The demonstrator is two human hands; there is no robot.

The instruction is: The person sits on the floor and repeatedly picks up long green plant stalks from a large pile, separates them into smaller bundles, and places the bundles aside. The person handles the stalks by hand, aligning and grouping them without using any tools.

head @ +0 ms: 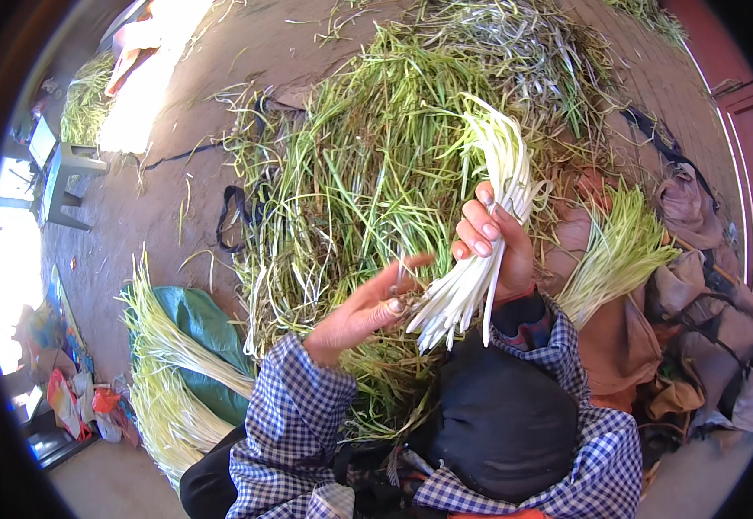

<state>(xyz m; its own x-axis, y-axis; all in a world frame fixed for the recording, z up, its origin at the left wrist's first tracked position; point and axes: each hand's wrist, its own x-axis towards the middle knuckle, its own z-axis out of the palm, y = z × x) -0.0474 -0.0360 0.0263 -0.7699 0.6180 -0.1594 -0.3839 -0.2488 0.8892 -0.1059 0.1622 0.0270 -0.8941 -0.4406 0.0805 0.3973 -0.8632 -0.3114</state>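
Observation:
In my right hand [500,240] is a bunch of long leafy greens with white stems [506,156], which look like blanched chives or garlic shoots. Its pale leaf tips point up and away, and the white stem ends fan out below the fist. My left hand [370,308], slightly blurred, is beside those stem ends with its fingers apart. Some brown, withered bits show between its fingertips and the stems; whether it touches them is unclear. Beyond both hands spreads a large heap of loose green and yellowed leaves [363,175].
Pale bundles of greens [169,402] lie at the left on a green plastic sheet [204,324]. Another bundle [623,253] rests at the right by brown cloths or sacks [617,344]. A grey plastic stool [68,185] stands far left. Dark straps [230,217] edge the heap.

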